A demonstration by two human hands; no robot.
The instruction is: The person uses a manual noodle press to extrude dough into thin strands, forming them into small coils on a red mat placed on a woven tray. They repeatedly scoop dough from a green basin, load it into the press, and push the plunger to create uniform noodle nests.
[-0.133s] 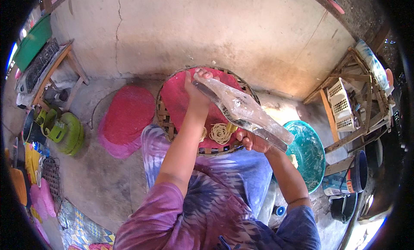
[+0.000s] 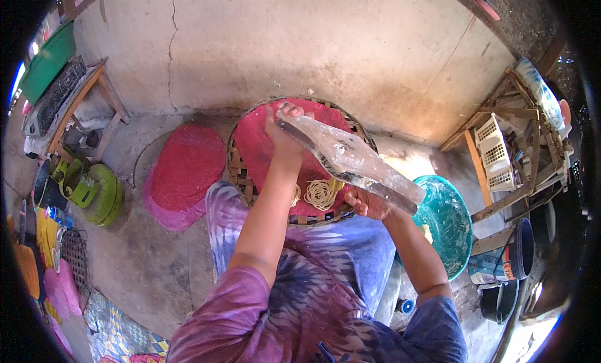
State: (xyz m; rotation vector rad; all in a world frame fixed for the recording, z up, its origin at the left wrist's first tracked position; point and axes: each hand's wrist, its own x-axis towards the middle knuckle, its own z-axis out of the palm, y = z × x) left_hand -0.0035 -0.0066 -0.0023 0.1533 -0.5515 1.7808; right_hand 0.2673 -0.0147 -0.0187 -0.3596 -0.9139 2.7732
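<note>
A long, pale, flour-dusted wooden press (image 2: 350,151) slants over my lap, its far-left end higher in the picture. My left hand (image 2: 287,122) is closed round that end. Below its other end, my right hand (image 2: 368,203) curls its fingers round the underside; the exact grip is partly hidden. A small brass-coloured piece (image 2: 336,184) shows beneath the press. Under it, coiled pale dough strands (image 2: 320,194) lie on a red cloth (image 2: 256,134). A second coil is mostly hidden behind my left forearm. The cloth covers a round woven bamboo tray (image 2: 241,172).
A teal basin (image 2: 460,238) with pale residue stands at the right, near a bucket (image 2: 501,263) and a wooden rack with a white basket (image 2: 494,153). Left are a red-and-pink cloth pile (image 2: 188,169) and a green gas cylinder (image 2: 103,194). A cracked wall (image 2: 282,44) rises behind.
The press has shifted slightly left, its far-left end a touch lower, and my left hand has moved with it. My right hand stays almost in place.
</note>
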